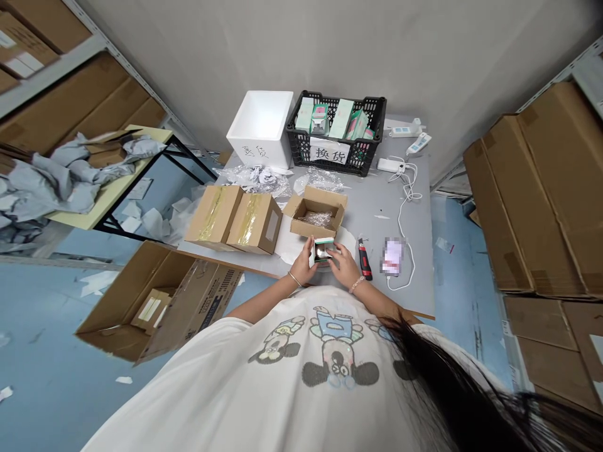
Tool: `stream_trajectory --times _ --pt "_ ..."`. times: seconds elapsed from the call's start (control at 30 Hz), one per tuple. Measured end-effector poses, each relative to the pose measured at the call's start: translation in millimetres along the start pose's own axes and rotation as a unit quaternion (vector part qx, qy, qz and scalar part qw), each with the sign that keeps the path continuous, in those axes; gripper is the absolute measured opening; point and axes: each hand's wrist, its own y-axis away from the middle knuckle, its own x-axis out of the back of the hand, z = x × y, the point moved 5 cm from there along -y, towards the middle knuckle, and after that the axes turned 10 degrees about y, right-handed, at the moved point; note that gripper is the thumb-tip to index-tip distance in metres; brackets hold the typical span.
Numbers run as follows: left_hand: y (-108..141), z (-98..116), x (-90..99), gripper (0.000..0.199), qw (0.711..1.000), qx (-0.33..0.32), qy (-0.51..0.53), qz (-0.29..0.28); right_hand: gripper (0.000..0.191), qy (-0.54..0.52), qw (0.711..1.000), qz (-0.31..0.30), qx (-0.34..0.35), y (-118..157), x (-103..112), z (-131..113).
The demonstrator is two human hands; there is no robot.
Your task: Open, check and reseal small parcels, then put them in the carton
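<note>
Near the table's front edge, my left hand (304, 264) and my right hand (343, 263) hold a small white and green box (323, 241) between them. Its near side looks dark and partly see-through; what is inside I cannot make out. The left fingers grip its left side, and the right fingers close on its right side. Just beyond it stands an open cardboard box (301, 227) with crumpled clear wrap (319, 218) inside. To the right of my right hand lies a red and black utility knife (364, 260).
Two taped cartons (252, 223) stand left of the hands. A white foam box (264, 125) and a black crate (336, 164) of small green boxes are at the back. A phone (392, 254) with a charging cable lies right. A large open carton (117, 301) sits on the floor.
</note>
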Motion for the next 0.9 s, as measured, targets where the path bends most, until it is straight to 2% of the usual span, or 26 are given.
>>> stream_trajectory --times 0.17,0.3,0.4,0.5,0.6,0.7,0.8,0.9 --pt "-1.3 7.6 3.7 0.059 0.998 -0.014 -0.054 -0.019 0.038 -0.005 1.000 -0.005 0.003 1.2 -5.4 4.0" --pt "-9.8 18.3 8.7 0.046 0.994 -0.028 -0.095 -0.048 0.036 -0.041 0.999 0.007 0.002 1.2 -4.9 4.6" --pt "-15.2 25.6 12.7 0.045 0.998 -0.030 -0.057 -0.010 0.029 -0.082 0.996 0.015 -0.003 -0.6 -3.3 2.9" --pt "-19.7 30.1 14.2 0.060 0.999 -0.025 0.006 0.028 0.021 -0.119 0.992 0.024 -0.027 -4.0 -0.8 2.5" --pt "-23.3 34.6 12.7 0.059 0.999 -0.040 -0.006 0.002 0.029 -0.140 0.988 0.040 -0.041 -7.6 4.8 1.7" --pt "-23.0 37.0 12.1 0.038 0.995 -0.070 -0.055 -0.043 0.038 -0.117 0.992 0.041 -0.001 -9.9 11.7 -3.5" --pt "-19.3 33.6 11.7 0.025 0.991 -0.082 -0.082 -0.063 0.030 -0.071 0.996 0.012 0.046 -8.9 13.5 -8.3" --pt "-15.9 28.0 9.8 0.017 0.989 -0.087 -0.097 -0.068 0.022 -0.046 0.997 0.004 0.060 -6.1 12.3 -7.2"
